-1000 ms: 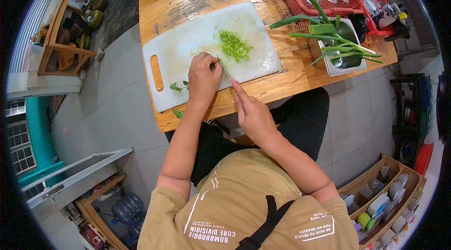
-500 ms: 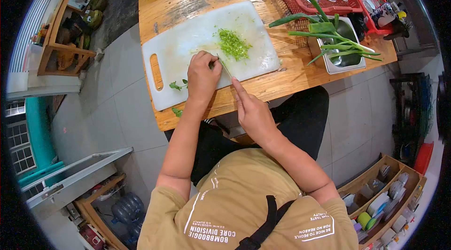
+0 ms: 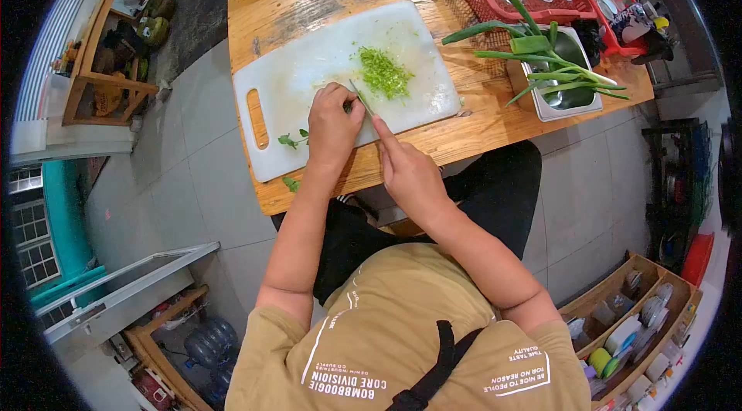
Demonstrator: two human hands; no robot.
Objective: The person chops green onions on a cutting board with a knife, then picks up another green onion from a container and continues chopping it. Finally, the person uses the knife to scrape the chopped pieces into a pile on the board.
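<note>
- Firmly closed round a knife (image 3: 360,99): right hand (image 3: 406,171), forefinger stretched along the back of the blade, handle hidden in the fist.
- Curled tight, knuckles up, over a small bundle of green stems (image 3: 349,107): left hand (image 3: 334,129), touching the blade's side.
- Underneath both, a white cutting board (image 3: 294,71) on a wooden table (image 3: 479,133); grey floor tiles all round, a wooden shelf (image 3: 108,48) off to the left.
- Just past the blade, on the board, a loose heap of finely chopped greens (image 3: 382,75), bright green; stray leaves (image 3: 291,140) by the left wrist.
- Further right, a steel container (image 3: 568,113) with whole spring onions (image 3: 541,63), beside a red rack (image 3: 533,18) of glasses.
</note>
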